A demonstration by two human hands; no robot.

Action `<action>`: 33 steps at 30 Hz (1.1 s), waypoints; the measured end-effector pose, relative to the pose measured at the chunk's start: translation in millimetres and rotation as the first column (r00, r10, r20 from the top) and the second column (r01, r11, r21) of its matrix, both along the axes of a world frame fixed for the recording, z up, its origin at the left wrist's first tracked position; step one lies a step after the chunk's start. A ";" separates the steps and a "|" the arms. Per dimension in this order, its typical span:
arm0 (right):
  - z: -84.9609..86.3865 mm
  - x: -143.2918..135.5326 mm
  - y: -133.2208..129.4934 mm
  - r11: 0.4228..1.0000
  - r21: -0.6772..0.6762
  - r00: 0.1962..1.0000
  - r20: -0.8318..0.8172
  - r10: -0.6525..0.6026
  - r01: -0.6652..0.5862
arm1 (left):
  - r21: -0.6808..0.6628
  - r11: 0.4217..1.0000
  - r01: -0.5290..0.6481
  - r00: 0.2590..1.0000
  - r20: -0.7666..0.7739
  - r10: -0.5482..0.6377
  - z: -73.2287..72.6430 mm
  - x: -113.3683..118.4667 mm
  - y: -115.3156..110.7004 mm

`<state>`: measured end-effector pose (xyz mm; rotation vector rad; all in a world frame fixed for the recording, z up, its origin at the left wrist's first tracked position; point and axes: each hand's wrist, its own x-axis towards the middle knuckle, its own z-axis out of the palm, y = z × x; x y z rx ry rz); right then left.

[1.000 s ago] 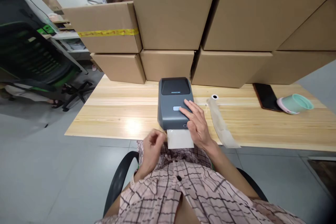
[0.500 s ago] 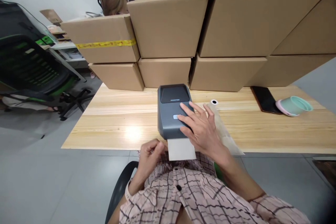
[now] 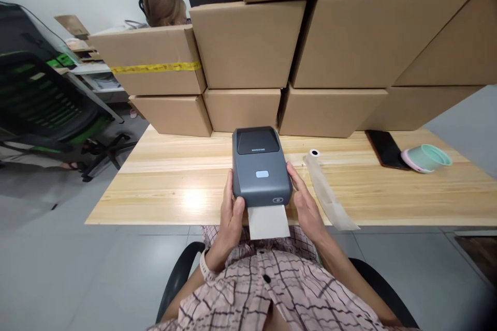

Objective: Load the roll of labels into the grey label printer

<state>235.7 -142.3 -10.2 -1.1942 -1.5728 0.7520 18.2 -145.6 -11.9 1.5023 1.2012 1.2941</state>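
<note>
A dark grey label printer (image 3: 258, 165) stands on the wooden table, with a white label sheet (image 3: 268, 222) sticking out of its front over the table edge. At the printer's left side rests my left hand (image 3: 231, 217), its thumb near the front corner. My right hand (image 3: 306, 207) touches the right side, fingers along the casing. Both hands hold the printer between them. To the right of it lies a small roll (image 3: 314, 153) with a translucent strip (image 3: 330, 199) trailing past the table's front edge.
Stacked cardboard boxes (image 3: 248, 44) line the back of the wooden table (image 3: 163, 191). A phone (image 3: 386, 149) and a mint green cup (image 3: 429, 158) lie at the right. Behind the boxes at the left, a person's head (image 3: 163, 5) shows. A black chair (image 3: 46, 98) is at the far left.
My right hand has moved off the printer's top to its right side. My left hand has come up to the left side and opened from its curled shape.
</note>
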 end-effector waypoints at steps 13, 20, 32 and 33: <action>9.3 4.1 -2.4 0.994 -0.018 0.989 -0.104 0.105 -0.107 | 0.477 0.869 0.130 0.983 -0.179 -0.049 29.4 22.0 6.2; -15.4 -9.9 -4.8 0.995 -0.102 0.973 -0.232 -0.011 -0.013 | 0.110 0.978 -0.180 0.982 0.086 0.171 -3.1 12.1 3.3; 17.2 0.0 6.3 0.999 0.032 0.990 0.136 -0.044 0.040 | 0.251 0.959 -0.128 0.991 -0.004 0.133 8.0 -0.4 19.2; 30.7 3.0 14.0 0.996 0.077 0.976 0.206 -0.065 0.050 | 0.295 0.944 -0.148 0.989 0.053 0.138 15.0 -1.7 31.8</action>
